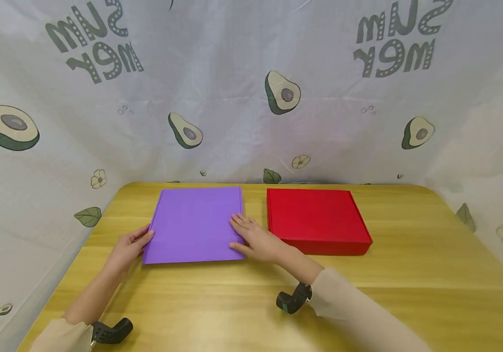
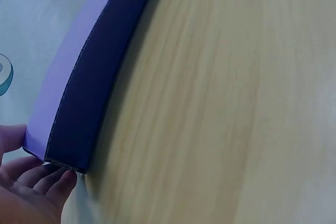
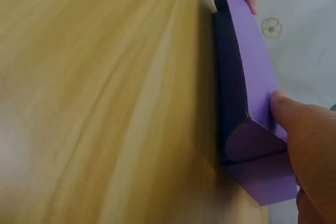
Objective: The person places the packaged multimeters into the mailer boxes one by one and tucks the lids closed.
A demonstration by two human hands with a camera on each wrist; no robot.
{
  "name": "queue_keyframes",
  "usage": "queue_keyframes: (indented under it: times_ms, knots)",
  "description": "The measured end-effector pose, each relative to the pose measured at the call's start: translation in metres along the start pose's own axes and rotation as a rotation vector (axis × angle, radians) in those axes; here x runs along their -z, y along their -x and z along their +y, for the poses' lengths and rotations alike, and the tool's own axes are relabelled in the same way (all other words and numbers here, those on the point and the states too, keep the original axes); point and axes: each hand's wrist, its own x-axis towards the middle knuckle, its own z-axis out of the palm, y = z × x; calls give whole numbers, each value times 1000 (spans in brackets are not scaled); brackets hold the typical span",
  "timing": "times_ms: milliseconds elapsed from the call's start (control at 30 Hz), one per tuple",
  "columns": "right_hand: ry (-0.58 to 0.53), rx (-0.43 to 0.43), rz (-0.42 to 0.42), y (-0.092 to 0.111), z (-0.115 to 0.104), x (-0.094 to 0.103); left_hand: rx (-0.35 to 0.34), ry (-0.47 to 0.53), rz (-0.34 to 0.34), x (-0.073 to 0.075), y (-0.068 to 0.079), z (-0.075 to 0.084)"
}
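Note:
A flat purple cardboard box (image 1: 196, 227) lies on the left half of the table. At its left side my left hand (image 1: 130, 246) grips the edge, thumb on the lid and fingers curled against the side wall (image 2: 39, 182). My right hand (image 1: 255, 238) rests on the right edge of the lid with its fingers spread. In the right wrist view the right thumb (image 3: 294, 111) presses the lid from above. There the lid's front (image 3: 247, 61) stands slightly raised, and a rounded side flap (image 3: 252, 141) shows under it. The box's inside is hidden.
To the right of the purple box sits a red box (image 1: 317, 215) with its lid down, close to my right forearm. Both boxes lie on a wooden table (image 1: 216, 303). A white cloth (image 1: 233, 122) printed with avocados hangs behind the table and at its sides.

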Motion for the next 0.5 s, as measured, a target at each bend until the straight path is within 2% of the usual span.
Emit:
queue_keyframes:
  times_ms: [100, 233, 400, 500]
  knots:
    - [-46, 25, -51, -1, 7, 3, 2, 18, 1, -1, -1, -1]
    - [-70, 54, -56, -3, 13, 7, 14, 41, -13, 0, 0, 0]
    - [37, 95, -9, -3, 13, 5, 34, 71, -24, 0, 0, 0]
    - [75, 92, 3, -2, 12, 4, 32, 76, -25, 0, 0, -1]
